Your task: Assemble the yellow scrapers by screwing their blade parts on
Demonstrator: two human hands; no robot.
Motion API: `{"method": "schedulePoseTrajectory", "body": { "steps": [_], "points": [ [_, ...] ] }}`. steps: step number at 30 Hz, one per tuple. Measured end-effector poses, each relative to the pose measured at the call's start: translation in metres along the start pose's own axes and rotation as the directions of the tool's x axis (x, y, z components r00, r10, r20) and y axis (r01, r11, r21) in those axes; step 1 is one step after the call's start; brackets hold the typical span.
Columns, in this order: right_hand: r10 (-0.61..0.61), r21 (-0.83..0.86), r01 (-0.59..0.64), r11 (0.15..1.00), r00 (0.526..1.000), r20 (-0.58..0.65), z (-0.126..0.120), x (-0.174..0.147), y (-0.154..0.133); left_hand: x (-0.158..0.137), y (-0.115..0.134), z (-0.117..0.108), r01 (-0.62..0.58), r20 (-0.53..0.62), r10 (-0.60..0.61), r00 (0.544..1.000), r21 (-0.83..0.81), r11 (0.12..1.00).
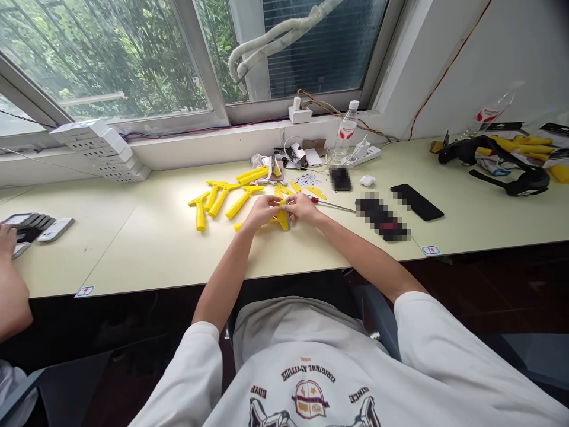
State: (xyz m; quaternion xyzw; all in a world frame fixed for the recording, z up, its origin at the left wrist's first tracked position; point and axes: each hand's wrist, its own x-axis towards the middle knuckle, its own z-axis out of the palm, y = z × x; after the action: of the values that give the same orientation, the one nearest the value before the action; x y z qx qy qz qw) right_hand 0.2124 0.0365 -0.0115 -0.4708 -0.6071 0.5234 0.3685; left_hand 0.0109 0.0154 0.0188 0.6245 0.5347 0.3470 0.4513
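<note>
Over the table, my left hand [265,210] and my right hand [301,209] meet with fingers closed on a yellow scraper [283,220]. Its wide head points toward my right hand, with a grey edge along it, and its handle extends left beneath my left hand. Fingers cover part of the head. Several yellow scraper handles [242,200] lie left of my hands. Flat yellow plates [316,193] rest just beyond my right hand. A screwdriver [336,206] with a red handle end lies beside that hand, its shaft running right.
Behind are a water bottle [345,131], a power strip [362,156] and a white earphone case [367,181]. To the right lie a black phone [416,202] and a black headset [511,166]. Another person's hand [6,242] is at far left, by stacked grey devices [56,229].
</note>
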Motion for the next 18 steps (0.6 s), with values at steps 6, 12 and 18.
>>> {"method": "schedulePoseTrajectory", "body": {
  "steps": [6,12,18],
  "points": [
    [-0.394,-0.141,0.386,0.911,0.919,-0.030,-0.007,-0.001,0.001,-0.002,0.002,-0.002,-0.113,-0.073,0.106,0.992,-0.109,0.987],
    [-0.681,-0.414,0.650,0.637,0.726,0.094,-0.018,-0.006,0.009,-0.007,0.007,-0.010,-0.174,-0.059,0.164,0.985,-0.226,0.958],
    [-0.816,-0.620,0.741,0.257,0.511,0.272,-0.014,-0.009,0.013,-0.017,0.017,-0.012,-0.139,-0.048,0.130,0.990,-0.267,0.954]
  ]
}}
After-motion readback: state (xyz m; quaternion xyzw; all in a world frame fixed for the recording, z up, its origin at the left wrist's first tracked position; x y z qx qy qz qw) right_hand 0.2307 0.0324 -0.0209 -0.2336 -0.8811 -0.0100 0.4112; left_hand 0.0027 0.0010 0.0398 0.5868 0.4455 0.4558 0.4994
